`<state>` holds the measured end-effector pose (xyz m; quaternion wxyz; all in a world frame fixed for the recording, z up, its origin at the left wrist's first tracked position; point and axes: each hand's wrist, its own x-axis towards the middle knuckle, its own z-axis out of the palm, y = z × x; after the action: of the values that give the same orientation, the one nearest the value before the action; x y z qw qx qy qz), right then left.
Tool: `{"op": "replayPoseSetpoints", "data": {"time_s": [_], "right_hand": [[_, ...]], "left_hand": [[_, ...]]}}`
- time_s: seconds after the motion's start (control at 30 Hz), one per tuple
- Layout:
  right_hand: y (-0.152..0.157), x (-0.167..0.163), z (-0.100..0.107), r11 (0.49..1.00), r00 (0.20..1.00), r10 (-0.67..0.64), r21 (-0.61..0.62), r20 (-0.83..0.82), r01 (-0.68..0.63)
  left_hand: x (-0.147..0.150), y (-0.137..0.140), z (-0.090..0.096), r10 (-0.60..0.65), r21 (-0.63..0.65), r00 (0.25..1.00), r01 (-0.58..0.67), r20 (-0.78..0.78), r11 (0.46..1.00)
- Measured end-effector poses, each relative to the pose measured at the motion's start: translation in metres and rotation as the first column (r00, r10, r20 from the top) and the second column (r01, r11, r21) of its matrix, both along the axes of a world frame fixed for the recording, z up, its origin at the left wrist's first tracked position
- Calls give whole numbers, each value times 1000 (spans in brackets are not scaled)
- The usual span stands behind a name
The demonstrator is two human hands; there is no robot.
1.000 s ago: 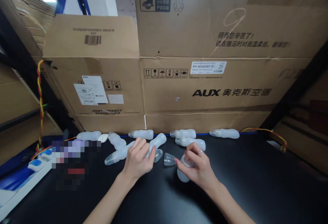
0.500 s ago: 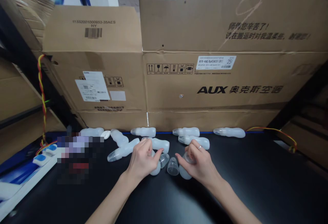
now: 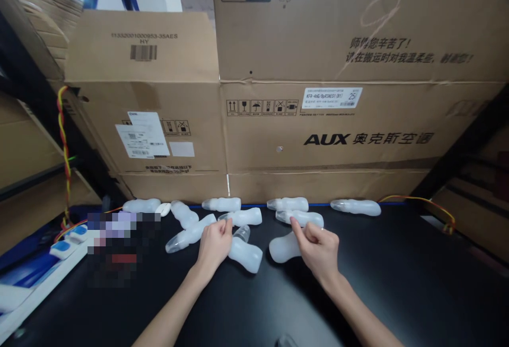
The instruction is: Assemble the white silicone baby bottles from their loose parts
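Observation:
My left hand (image 3: 216, 242) is closed at the narrow end of a frosted white squeeze bottle (image 3: 248, 255), whose wide end points down to the right. The fingers hide that bottle's neck. A clear cap (image 3: 242, 233) shows just behind this bottle; whether it touches the bottle I cannot tell. My right hand (image 3: 319, 249), with a ring on one finger, is curled round the narrow end of a second frosted bottle (image 3: 283, 247), its wide end pointing left. At the bottom edge of the view a greyish, see-through object (image 3: 285, 341) is partly cut off.
Several capped bottles (image 3: 288, 204) lie along the back of the black table (image 3: 382, 283). A large cardboard box (image 3: 254, 140) walls off the rear. On the left are a power strip (image 3: 51, 267) and a blurred patch (image 3: 119, 246); a twisted red-yellow wire (image 3: 429, 201) runs at right.
Both hands have turned, showing more of the two bottles. The clear cap that stood between the hands is gone from there, and a see-through object has appeared at the bottom edge.

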<state>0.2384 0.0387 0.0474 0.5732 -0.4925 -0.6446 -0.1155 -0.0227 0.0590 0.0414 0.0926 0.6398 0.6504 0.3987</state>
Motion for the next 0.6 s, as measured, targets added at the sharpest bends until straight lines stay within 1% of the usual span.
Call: {"op": "replayPoseSetpoints", "data": {"time_s": [0.07,0.1,0.2,0.27,0.4,0.53,0.6], "right_hand": [[2,3,-8,997,997,-76,14,-5,76],[2,4,-12,995,995,-100,17,18,100],[-1,7,-20,991,978,-131,13,160,130],[-5,7,-22,992,952,-123,-2,280,129],[-16,1,-25,995,871,-72,-29,485,98],[-21,-8,-28,996,790,4,-75,613,53],[-22,-11,-28,993,763,23,-106,646,60]], "left_hand": [[-2,-1,2,40,3,998,-40,-45,999],[-2,-2,4,57,6,996,-57,-69,998],[-2,-6,8,87,23,985,-84,-149,996],[-4,-9,9,95,44,974,-87,-207,995],[-6,-15,7,83,87,947,-58,-311,995],[-4,-20,4,65,115,928,-24,-368,993],[-3,-21,4,67,126,924,-21,-377,992]]}}
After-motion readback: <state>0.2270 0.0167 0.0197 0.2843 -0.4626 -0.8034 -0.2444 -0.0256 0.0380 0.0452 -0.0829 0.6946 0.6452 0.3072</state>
